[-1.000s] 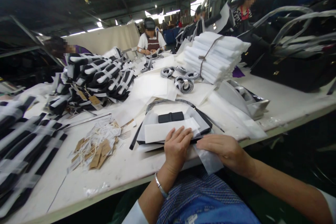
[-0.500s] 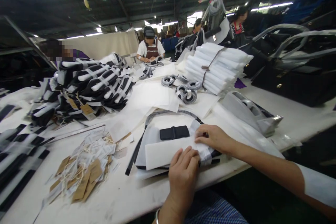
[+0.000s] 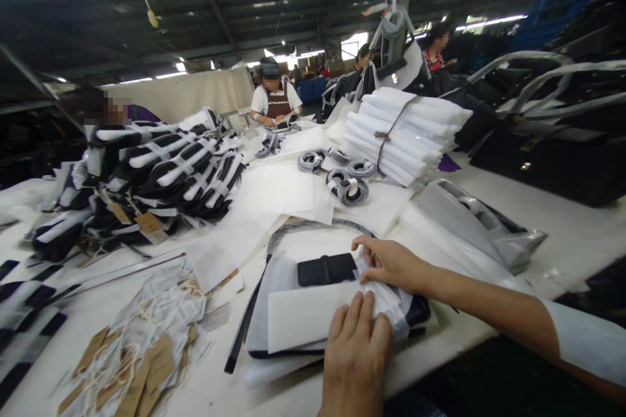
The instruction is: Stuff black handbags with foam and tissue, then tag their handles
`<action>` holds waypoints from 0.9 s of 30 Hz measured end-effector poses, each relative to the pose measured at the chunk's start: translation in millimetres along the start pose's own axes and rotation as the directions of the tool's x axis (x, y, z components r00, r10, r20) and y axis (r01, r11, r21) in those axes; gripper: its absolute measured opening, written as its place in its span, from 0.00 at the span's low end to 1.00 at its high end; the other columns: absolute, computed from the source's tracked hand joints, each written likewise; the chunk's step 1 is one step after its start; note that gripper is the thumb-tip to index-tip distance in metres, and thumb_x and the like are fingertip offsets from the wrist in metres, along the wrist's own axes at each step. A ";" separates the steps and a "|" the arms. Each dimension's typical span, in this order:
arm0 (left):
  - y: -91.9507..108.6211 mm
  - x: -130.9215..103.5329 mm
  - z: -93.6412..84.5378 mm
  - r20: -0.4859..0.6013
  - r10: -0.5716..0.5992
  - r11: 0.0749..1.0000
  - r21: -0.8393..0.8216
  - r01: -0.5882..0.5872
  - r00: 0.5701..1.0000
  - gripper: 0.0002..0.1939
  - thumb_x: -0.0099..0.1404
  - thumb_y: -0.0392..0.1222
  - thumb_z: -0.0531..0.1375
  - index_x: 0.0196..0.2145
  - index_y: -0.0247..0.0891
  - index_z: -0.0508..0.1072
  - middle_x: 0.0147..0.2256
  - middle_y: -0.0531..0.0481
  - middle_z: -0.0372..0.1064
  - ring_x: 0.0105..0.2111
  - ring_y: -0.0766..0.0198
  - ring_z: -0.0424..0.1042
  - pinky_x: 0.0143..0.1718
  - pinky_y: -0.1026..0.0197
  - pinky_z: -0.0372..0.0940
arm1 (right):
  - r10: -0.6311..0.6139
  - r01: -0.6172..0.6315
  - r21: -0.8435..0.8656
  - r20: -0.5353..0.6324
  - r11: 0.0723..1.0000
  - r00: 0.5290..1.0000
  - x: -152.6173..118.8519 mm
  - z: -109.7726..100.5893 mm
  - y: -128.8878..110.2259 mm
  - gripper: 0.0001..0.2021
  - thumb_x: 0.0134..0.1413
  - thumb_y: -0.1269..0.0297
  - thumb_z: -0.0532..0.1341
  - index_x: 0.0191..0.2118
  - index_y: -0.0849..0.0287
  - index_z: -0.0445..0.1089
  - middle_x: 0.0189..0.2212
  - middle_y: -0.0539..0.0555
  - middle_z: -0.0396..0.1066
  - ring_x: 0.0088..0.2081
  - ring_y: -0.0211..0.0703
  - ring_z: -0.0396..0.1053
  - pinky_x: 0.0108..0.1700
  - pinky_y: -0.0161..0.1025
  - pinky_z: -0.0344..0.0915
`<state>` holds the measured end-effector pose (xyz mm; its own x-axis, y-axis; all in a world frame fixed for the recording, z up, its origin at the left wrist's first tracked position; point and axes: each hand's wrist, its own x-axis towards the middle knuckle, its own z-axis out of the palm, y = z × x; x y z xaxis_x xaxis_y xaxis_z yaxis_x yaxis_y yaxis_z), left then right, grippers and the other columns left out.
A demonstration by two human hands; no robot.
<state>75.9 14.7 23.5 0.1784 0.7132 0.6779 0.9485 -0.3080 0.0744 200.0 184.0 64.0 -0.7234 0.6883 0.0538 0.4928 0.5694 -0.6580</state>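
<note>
A black handbag [image 3: 415, 315] lies flat on the table in front of me, partly covered by thin white wrapping sheet [image 3: 278, 277]. Its strap [image 3: 317, 224], sheathed in clear film, loops away at the back. A black flap tab [image 3: 325, 270] shows in the middle, with a stiff white strip [image 3: 303, 318] just below it. My left hand [image 3: 357, 345] rests flat with fingers stretched over the strip's right end and the sheet. At the bag's right side, my right hand [image 3: 391, 266] is closed, thumb and fingers pinching crumpled wrapping sheet.
Paper tags with strings [image 3: 147, 339] lie at left, below a heap of wrapped black bags [image 3: 166, 169]. Coiled straps [image 3: 349, 186], a tied white bundle [image 3: 405, 130] and a film-wrapped bag [image 3: 479, 228] stand behind. A co-worker [image 3: 276, 101] sits across the table.
The view has shifted slightly. My right hand has drawn the wrapping sheet up, baring more of the bag's black right end. My left hand still presses on the strip, fingers further right.
</note>
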 end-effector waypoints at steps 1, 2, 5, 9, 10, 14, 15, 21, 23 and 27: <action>0.3 -0.3 1.1 0.000 -0.005 1.000 0.002 0.005 1.000 0.11 0.72 0.34 0.50 0.38 0.42 0.71 0.54 0.50 0.74 0.53 0.58 0.74 0.50 0.55 0.69 | 0.007 -0.007 -0.008 -0.004 1.000 1.000 3.1 -0.4 0.1 0.22 0.45 0.65 0.71 0.47 0.54 0.66 0.24 0.41 0.65 0.23 0.34 0.62 0.28 0.32 0.55; 0.5 -0.7 2.2 0.002 -0.011 1.000 0.005 0.011 1.000 0.11 0.71 0.33 0.51 0.38 0.42 0.71 0.53 0.50 0.74 0.52 0.58 0.74 0.49 0.54 0.69 | 0.014 -0.014 -0.009 -0.005 1.000 1.000 6.1 -0.4 0.1 0.21 0.45 0.65 0.71 0.46 0.54 0.66 0.23 0.41 0.65 0.23 0.34 0.62 0.27 0.32 0.54; -0.1 -1.4 4.3 0.015 -0.003 1.000 0.021 0.003 1.000 0.10 0.71 0.33 0.51 0.39 0.42 0.71 0.52 0.49 0.75 0.51 0.57 0.74 0.48 0.54 0.69 | 0.025 -0.024 0.018 -0.019 1.000 1.000 11.2 1.3 -1.7 0.17 0.46 0.65 0.70 0.42 0.55 0.68 0.21 0.41 0.65 0.21 0.33 0.61 0.26 0.31 0.54; -1.6 -2.1 3.8 0.069 0.023 0.999 0.036 -0.026 0.997 0.12 0.69 0.30 0.51 0.41 0.42 0.71 0.53 0.49 0.74 0.52 0.57 0.74 0.49 0.53 0.68 | 0.047 -0.041 0.072 -0.083 0.997 0.995 0.8 -1.4 -7.4 0.07 0.54 0.65 0.65 0.39 0.57 0.68 0.29 0.46 0.73 0.19 0.32 0.64 0.25 0.32 0.61; -1.9 -2.7 4.0 0.082 0.025 0.999 0.037 -0.028 0.996 0.13 0.68 0.29 0.50 0.41 0.42 0.71 0.53 0.49 0.74 0.52 0.57 0.74 0.49 0.53 0.68 | 0.056 -0.047 0.084 -0.104 0.995 0.993 -5.7 -6.3 -7.2 0.06 0.56 0.64 0.63 0.40 0.57 0.69 0.33 0.47 0.75 0.20 0.32 0.66 0.26 0.33 0.63; -3.3 -6.2 8.5 0.044 0.007 1.000 -0.001 -0.007 0.999 0.17 0.66 0.26 0.48 0.43 0.43 0.71 0.54 0.51 0.74 0.52 0.57 0.73 0.50 0.52 0.66 | 0.074 -0.069 0.026 -0.332 0.997 0.940 -47.8 -55.3 12.7 0.07 0.61 0.61 0.61 0.42 0.57 0.72 0.37 0.51 0.77 0.31 0.39 0.75 0.36 0.36 0.69; -3.5 -7.0 9.7 0.024 -0.007 1.000 -0.018 0.007 1.000 0.18 0.66 0.26 0.47 0.43 0.43 0.71 0.54 0.52 0.74 0.52 0.57 0.73 0.51 0.51 0.65 | 0.077 -0.092 -0.015 -0.430 0.996 0.900 -61.3 -74.3 22.6 0.08 0.61 0.60 0.61 0.42 0.57 0.73 0.38 0.52 0.78 0.35 0.41 0.76 0.40 0.37 0.70; -4.7 -8.4 7.0 0.083 -0.002 0.999 -0.050 0.006 0.997 0.19 0.65 0.26 0.50 0.46 0.43 0.71 0.56 0.51 0.72 0.55 0.57 0.71 0.55 0.51 0.63 | 0.287 -0.318 0.059 -0.603 0.946 0.744 -116.4 -174.6 88.5 0.14 0.61 0.61 0.61 0.36 0.70 0.76 0.34 0.65 0.78 0.31 0.41 0.76 0.36 0.36 0.68; -5.6 -7.7 5.1 0.079 0.006 0.999 -0.051 -0.002 0.997 0.19 0.64 0.26 0.50 0.46 0.43 0.70 0.56 0.51 0.71 0.55 0.57 0.71 0.55 0.51 0.63 | 0.395 -0.366 0.160 -0.494 0.917 0.775 -116.2 -185.2 100.5 0.20 0.63 0.59 0.58 0.31 0.73 0.75 0.26 0.64 0.77 0.24 0.37 0.75 0.30 0.33 0.66; -6.8 -6.1 3.5 0.071 0.033 0.998 -0.056 -0.029 0.997 0.19 0.62 0.25 0.52 0.45 0.43 0.70 0.55 0.51 0.72 0.54 0.57 0.72 0.54 0.53 0.64 | 0.555 -0.466 0.345 -0.235 0.815 0.798 -102.4 -190.2 105.2 0.24 0.63 0.56 0.59 0.28 0.77 0.73 0.24 0.66 0.76 0.24 0.40 0.76 0.30 0.32 0.69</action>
<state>69.3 14.7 16.3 0.2278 0.7453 0.6266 0.9268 -0.3633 0.0952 418.0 258.9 132.0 -0.1900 0.9708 -0.1462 0.5716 -0.0117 -0.8204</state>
